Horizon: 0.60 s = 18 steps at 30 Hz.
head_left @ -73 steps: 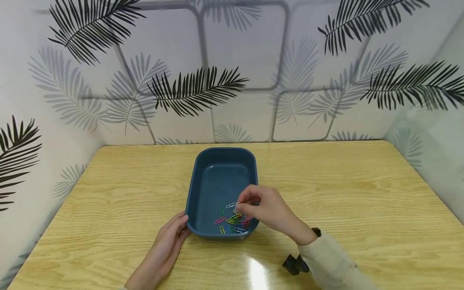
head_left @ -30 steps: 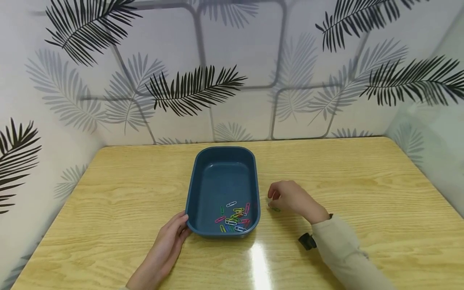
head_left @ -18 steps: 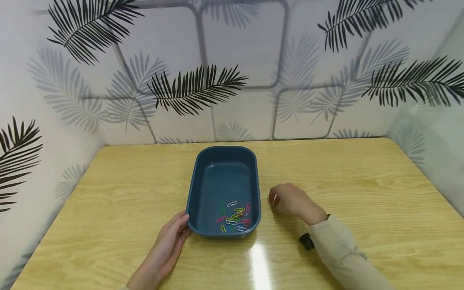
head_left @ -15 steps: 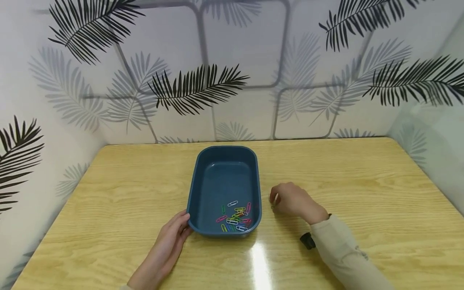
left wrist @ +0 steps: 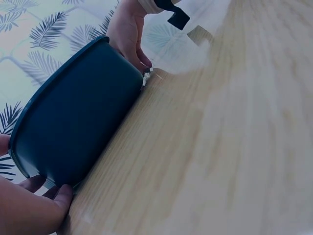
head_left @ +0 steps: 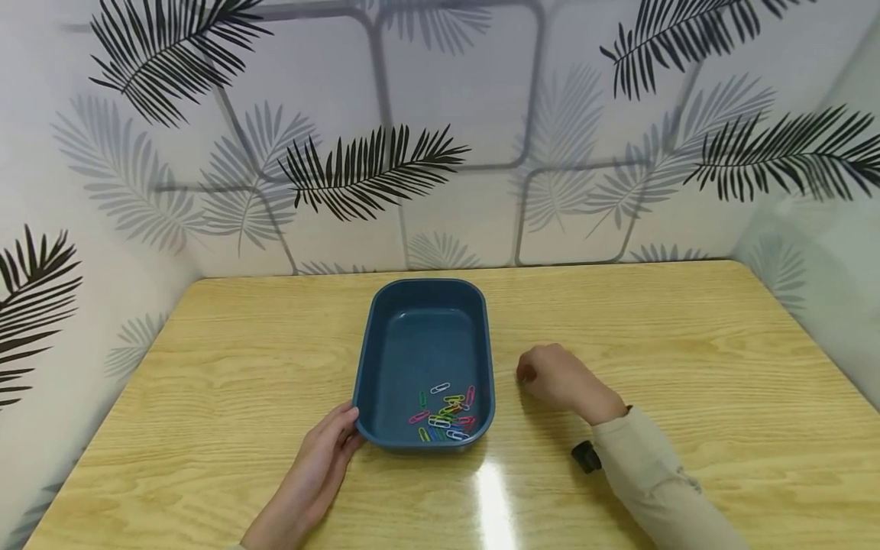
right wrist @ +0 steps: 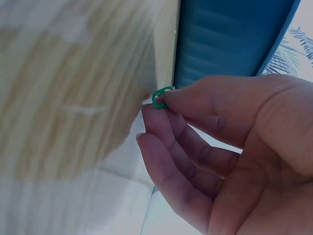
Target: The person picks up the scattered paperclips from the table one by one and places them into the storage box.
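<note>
A deep blue plastic bin [head_left: 406, 359] stands on the table, with a cluster of coloured paper clips [head_left: 450, 416] on its floor toward the near right. My left hand [head_left: 323, 451] grips the bin's near left corner, thumb at the rim and fingers against the outer wall; the left wrist view shows those fingers [left wrist: 62, 196] low on the wall. To the right of the bin, close over the table, is my right hand [head_left: 560, 382]. Its thumb and forefinger pinch a green paper clip [right wrist: 155, 99], which the head view hides behind the hand.
The pale wooden table [head_left: 261, 359] extends to both sides of the bin. Behind it rises a wall [head_left: 461, 206] with a leaf print. A black wrist mount [head_left: 587, 457] hangs under the right forearm.
My right hand has moved right, from over the clips inside the bin to the table beside it. A green paper clip that lay there is now between its fingers. My left hand stays put.
</note>
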Motion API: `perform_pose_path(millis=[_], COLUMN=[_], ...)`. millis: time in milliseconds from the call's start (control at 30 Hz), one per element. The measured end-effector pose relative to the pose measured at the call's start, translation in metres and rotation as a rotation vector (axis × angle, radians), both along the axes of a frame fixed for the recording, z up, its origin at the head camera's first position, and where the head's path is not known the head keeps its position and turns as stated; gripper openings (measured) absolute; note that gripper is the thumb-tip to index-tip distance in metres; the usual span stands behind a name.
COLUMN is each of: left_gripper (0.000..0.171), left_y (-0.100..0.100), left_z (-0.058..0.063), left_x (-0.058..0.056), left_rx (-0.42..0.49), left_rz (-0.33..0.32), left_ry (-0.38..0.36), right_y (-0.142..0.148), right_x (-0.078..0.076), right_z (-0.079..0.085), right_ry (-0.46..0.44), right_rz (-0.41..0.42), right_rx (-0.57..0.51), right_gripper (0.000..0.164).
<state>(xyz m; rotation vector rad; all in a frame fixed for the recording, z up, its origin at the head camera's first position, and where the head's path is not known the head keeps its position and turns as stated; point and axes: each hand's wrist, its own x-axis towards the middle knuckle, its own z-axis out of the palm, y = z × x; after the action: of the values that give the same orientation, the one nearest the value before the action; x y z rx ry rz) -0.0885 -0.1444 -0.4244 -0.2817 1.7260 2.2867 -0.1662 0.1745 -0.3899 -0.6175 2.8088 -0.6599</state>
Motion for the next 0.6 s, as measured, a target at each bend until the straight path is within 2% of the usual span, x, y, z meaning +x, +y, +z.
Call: perform_pose_path(millis=[333, 600], left_gripper=[0.050, 0.050], left_y=[0.000, -0.001], left_z=[-0.001, -0.001], left_x=[0.000, 0.000], left_rx=[0.014, 0.004], left_rz=[0.003, -0.005], left_ry=[0.010, 0.013], right_y=[0.020, 0.027], right_x=[-0.007, -0.008], right_z=[0.000, 0.002], right_ry=[-0.019, -0.032], right_rz=[-0.093, -0.155], right_rx=[-0.084, -0.192], right_gripper=[0.011, 0.013])
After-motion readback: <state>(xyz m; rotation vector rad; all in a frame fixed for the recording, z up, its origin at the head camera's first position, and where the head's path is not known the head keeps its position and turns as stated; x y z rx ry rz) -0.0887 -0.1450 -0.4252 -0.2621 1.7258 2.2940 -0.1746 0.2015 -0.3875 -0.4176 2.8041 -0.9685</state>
